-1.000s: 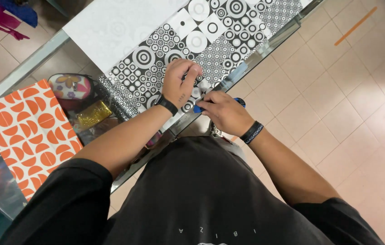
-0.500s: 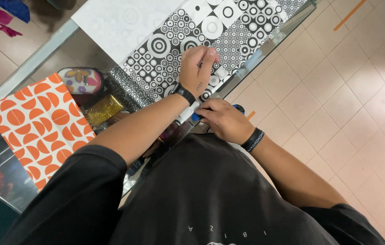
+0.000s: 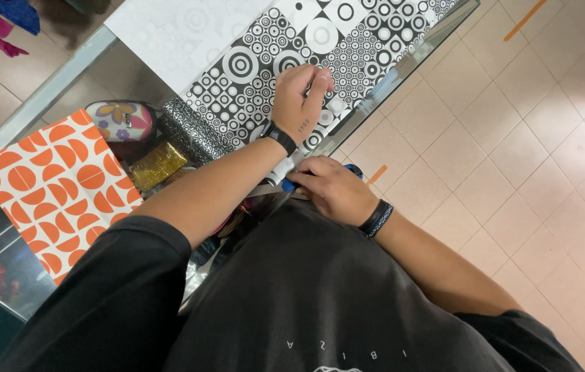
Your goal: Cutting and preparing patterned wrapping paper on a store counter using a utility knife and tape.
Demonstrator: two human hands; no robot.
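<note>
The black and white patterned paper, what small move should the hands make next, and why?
Probably push the blue-handled tool in the right hand further along the black and white patterned paper. The left hand already presses that sheet flat on the glass table, just ahead of the tool.

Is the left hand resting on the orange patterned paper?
No, the left hand lies on the black-and-white paper; the orange paper is apart.

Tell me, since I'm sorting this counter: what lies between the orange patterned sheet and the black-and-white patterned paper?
In the head view, a flowered pouch and a gold glittery item lie between the orange patterned sheet and the black-and-white patterned paper.
</note>
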